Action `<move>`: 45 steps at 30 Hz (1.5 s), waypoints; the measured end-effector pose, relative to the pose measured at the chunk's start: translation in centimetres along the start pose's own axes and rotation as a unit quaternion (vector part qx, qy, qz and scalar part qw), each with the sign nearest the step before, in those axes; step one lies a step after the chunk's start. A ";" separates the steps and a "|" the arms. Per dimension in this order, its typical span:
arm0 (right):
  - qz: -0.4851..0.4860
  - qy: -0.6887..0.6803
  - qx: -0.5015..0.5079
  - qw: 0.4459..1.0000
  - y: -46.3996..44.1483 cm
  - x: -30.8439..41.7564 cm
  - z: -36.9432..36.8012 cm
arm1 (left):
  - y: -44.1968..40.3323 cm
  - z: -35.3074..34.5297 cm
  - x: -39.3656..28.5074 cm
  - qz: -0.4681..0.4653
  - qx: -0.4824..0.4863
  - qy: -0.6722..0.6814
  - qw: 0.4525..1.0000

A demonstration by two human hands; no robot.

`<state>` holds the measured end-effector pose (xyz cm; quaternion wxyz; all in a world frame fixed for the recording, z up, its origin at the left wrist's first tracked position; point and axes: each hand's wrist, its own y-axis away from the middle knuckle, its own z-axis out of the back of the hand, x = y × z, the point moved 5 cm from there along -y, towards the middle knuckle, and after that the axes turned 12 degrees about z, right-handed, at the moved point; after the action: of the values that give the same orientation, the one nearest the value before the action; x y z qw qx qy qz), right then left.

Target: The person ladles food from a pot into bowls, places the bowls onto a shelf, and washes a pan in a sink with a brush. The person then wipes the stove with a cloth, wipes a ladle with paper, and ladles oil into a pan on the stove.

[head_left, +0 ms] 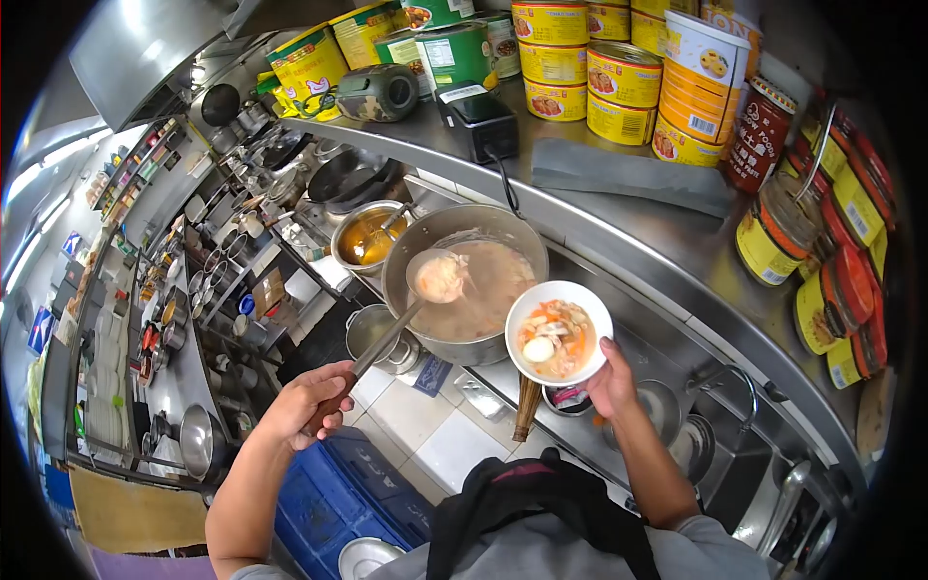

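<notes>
My left hand [311, 398] is wrapped round the wooden handle of a ladle [414, 311]. The ladle's bowl is filled with pale, chunky food and hangs over a large metal pot [394, 275]. Cloudy brownish soup [498, 271] fills much of that pot. In my right hand [611, 385] is a white bowl [603, 324], gripped at its right rim with the thumb on the edge. It holds soup with orange and pale pieces and a whitish egg-like round piece. The bowl is close beside the pot's right rim.
A smaller pot [340, 242] of amber liquid stands behind the large pot. Cans [548, 63] and jars line the steel shelf [619, 208] above. A faucet [749, 391] rises at the right. Below is a blue bin [338, 493]; metal racks run along the left.
</notes>
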<state>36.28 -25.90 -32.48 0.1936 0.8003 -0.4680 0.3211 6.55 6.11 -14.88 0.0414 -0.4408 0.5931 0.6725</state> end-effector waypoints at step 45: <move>-0.052 -0.037 0.025 0.998 -6.5 -7.2 -11.3 | 15.0 -2.6 2.7 -0.243 -0.188 -0.396 0.865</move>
<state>35.62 -11.35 -29.47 0.1726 0.8395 -0.4244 0.2922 -2.39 -1.69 -4.93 0.3510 -0.2672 0.2629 0.8581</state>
